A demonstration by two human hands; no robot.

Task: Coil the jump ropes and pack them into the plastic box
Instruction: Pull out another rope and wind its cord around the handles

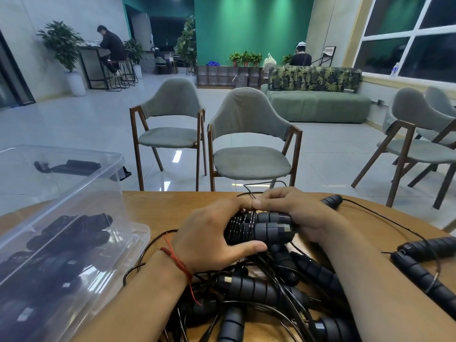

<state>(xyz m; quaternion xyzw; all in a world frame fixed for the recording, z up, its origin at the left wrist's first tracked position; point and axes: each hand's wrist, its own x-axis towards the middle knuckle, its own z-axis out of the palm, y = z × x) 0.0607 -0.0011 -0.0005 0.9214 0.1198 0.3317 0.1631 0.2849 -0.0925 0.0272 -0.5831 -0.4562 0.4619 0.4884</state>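
Both hands hold one black jump rope [265, 228] above the wooden table [172, 211]: its two ribbed handles lie side by side with thin cord wound round them. My left hand [212, 240] grips the wound end, thumb underneath. My right hand [291, 211] grips the handles from the right and pinches the cord at the top. A loose end of cord [256, 185] sticks up past the table's far edge. The clear plastic box [61, 218] stands at the left with several coiled black ropes [74, 233] inside.
A tangled pile of black ropes [266, 292] lies under my forearms. More handles [424, 257] lie at the right, and one handle [332, 200] lies behind my right hand. Two grey chairs [249, 144] stand beyond the table's far edge.
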